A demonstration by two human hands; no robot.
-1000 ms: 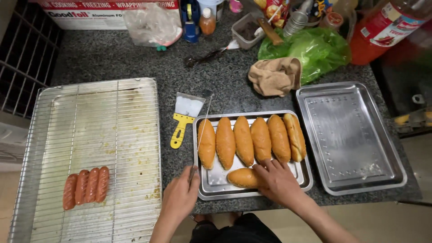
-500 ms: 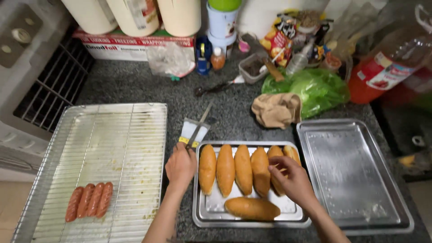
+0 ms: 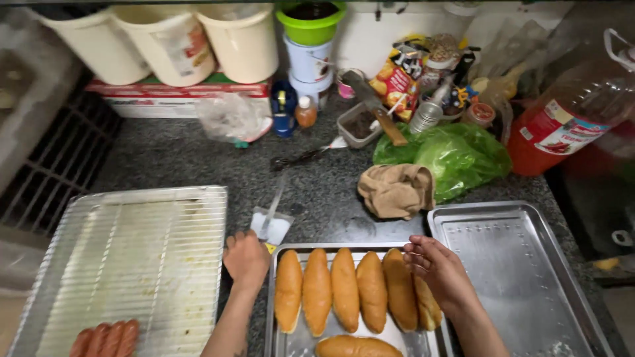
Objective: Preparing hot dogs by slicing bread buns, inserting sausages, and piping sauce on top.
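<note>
Several golden bread rolls (image 3: 344, 287) lie side by side in a metal tray (image 3: 269, 324) at the front, with one more roll (image 3: 354, 346) lying crosswise at the near edge. My right hand (image 3: 442, 270) rests on the two rightmost rolls, its fingers curled over the far end of one. My left hand (image 3: 246, 260) is closed just left of the tray's far corner, around the yellow handle of a scraper (image 3: 271, 228). The scraper's white blade points away from me, and a thin knife (image 3: 274, 198) lies across it.
A wire rack (image 3: 132, 264) at the left holds several sausages (image 3: 106, 338) at its near corner. An empty metal tray (image 3: 509, 264) is at the right. Behind are a brown cloth (image 3: 397, 190), a green bag (image 3: 456, 155), a red bottle (image 3: 569, 119), white buckets (image 3: 165, 46) and jars.
The view has tilted up toward the back of the counter. My left hand moved from the tray's near edge to the scraper's handle. My right hand moved from the crosswise roll to the rightmost rolls.
</note>
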